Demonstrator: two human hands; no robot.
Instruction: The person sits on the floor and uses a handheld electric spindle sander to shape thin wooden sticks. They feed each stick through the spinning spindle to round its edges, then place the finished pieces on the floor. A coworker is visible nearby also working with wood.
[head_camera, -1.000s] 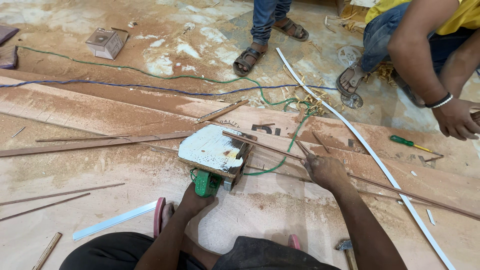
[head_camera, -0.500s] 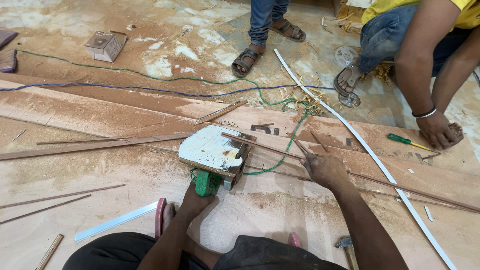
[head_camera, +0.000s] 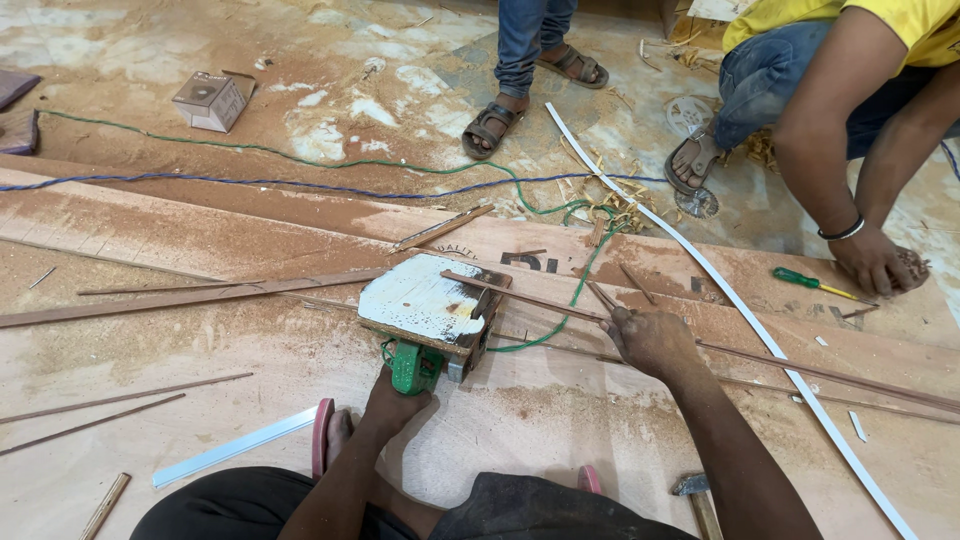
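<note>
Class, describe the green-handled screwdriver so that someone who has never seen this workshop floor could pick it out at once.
Start at the long white strip running diagonally across the plywood sheet. Just beyond its upper middle, near a crouching co-worker's hand, lies the green-handled screwdriver. Unlike the thin brown wooden sticks around it, it is short, with a bright green grip and a yellowish shaft.

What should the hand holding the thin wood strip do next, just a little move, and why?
Probably slide the thin wood strip a bit further across the flat saw table. The right hand grips the strip just beside the table, and its far end already lies across the top. The left hand rests at the green tool underneath, seemingly steadying it.
</note>
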